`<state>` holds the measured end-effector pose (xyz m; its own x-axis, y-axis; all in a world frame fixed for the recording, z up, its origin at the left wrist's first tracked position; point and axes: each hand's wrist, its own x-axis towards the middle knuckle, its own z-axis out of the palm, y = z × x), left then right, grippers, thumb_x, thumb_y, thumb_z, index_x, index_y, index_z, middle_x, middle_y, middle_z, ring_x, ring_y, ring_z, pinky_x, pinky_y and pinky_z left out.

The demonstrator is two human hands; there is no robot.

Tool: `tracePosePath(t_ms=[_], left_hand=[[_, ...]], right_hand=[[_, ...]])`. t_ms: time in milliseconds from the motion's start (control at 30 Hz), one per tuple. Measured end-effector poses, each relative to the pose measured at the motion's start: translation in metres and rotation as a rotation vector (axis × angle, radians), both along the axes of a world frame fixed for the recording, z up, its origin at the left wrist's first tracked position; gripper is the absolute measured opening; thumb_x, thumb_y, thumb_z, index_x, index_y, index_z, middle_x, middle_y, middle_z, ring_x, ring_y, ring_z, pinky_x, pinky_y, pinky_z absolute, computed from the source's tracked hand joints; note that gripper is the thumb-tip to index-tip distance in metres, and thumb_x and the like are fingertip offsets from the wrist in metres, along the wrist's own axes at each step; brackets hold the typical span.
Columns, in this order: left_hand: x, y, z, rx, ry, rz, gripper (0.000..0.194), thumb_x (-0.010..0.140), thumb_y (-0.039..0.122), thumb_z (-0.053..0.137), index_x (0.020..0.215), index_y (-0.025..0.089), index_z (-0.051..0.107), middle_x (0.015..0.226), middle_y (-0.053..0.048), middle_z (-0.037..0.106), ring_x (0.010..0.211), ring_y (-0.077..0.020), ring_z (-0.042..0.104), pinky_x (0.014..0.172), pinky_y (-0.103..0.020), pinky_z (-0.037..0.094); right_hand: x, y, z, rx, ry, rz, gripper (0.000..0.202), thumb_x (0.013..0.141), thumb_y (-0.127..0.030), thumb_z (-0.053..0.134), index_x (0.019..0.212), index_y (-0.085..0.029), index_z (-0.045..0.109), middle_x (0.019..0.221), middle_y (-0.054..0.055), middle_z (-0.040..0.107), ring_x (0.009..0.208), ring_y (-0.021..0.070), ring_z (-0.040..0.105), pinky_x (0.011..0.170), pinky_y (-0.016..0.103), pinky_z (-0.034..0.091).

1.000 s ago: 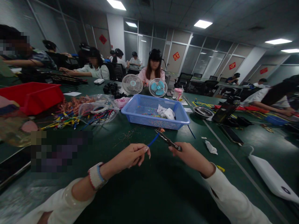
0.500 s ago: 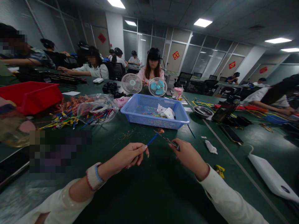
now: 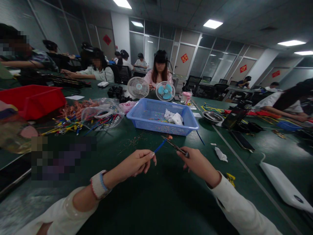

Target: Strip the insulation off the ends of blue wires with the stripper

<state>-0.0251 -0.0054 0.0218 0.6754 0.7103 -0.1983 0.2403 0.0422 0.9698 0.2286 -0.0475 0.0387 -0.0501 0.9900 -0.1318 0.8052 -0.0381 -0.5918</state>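
A thin blue wire [image 3: 160, 147] is pinched between the thumb and forefinger of my left hand [image 3: 140, 162], pointing up and to the right. Frayed copper strands [image 3: 169, 137] show by its far end. My right hand [image 3: 198, 164] grips a slim pointed metal tool [image 3: 176, 147] with a dark, rounded handle end; its exact kind is unclear. The tool's tip lies at the wire's far end, beside the copper, where I cannot tell whether it clamps the wire. Loose fine copper strands [image 3: 134, 141] lie on the green table [image 3: 161, 202] beyond my left hand.
A blue plastic basket [image 3: 158, 126] with white tissue stands just beyond my hands. On the left are a bag of cables [image 3: 104, 116], copper wire heaps [image 3: 77, 108] and a red bin [image 3: 31, 101]. A white power bank [image 3: 285, 182] lies right. Co-workers sit around.
The tool in my right hand has turned slightly, its tip still near the wire's end. My left hand keeps its pinch on the blue wire, almost unmoved.
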Motion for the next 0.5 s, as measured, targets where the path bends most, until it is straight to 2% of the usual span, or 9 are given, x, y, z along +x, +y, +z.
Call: tracePosePath(t_ms=[133,267,400,500], left_hand=[[-0.002,0.001,-0.003,0.057,0.008,-0.032,0.038,0.095,0.049,0.036,0.09,0.017,0.056,0.052,0.006,0.051,0.033,-0.0042,0.032,0.032,-0.013,0.021],[-0.003,-0.001,0.002,0.131,0.043,-0.037,0.039,0.094,0.051,0.038,0.093,0.017,0.057,0.055,0.006,0.051,0.037,-0.0053,0.035,0.034,-0.014,0.025],[-0.004,-0.005,0.008,0.178,0.051,-0.036,0.038,0.094,0.05,0.039,0.093,0.018,0.058,0.055,0.006,0.05,0.039,-0.0066,0.038,0.037,-0.015,0.028],[-0.004,-0.005,0.009,0.204,0.055,-0.042,0.036,0.094,0.049,0.038,0.093,0.018,0.058,0.056,0.006,0.05,0.041,-0.0073,0.04,0.039,-0.016,0.03]], right_hand=[[0.002,0.001,0.003,-0.096,0.075,0.007,0.029,0.091,-0.045,0.046,0.093,-0.018,0.058,0.071,0.003,0.065,0.051,0.013,0.064,0.042,0.021,0.046],[0.004,0.0,0.008,-0.188,0.192,0.024,0.032,0.089,-0.048,0.049,0.089,-0.017,0.055,0.07,0.002,0.065,0.049,0.0125,0.064,0.042,0.02,0.049],[0.006,-0.002,0.012,-0.303,0.294,0.083,0.04,0.087,-0.055,0.049,0.084,-0.015,0.054,0.049,-0.003,0.056,0.042,0.0127,0.06,0.04,0.021,0.047],[0.008,-0.003,0.014,-0.372,0.343,0.15,0.044,0.086,-0.057,0.048,0.082,-0.014,0.057,0.041,-0.005,0.051,0.035,0.0104,0.053,0.034,0.018,0.039]])
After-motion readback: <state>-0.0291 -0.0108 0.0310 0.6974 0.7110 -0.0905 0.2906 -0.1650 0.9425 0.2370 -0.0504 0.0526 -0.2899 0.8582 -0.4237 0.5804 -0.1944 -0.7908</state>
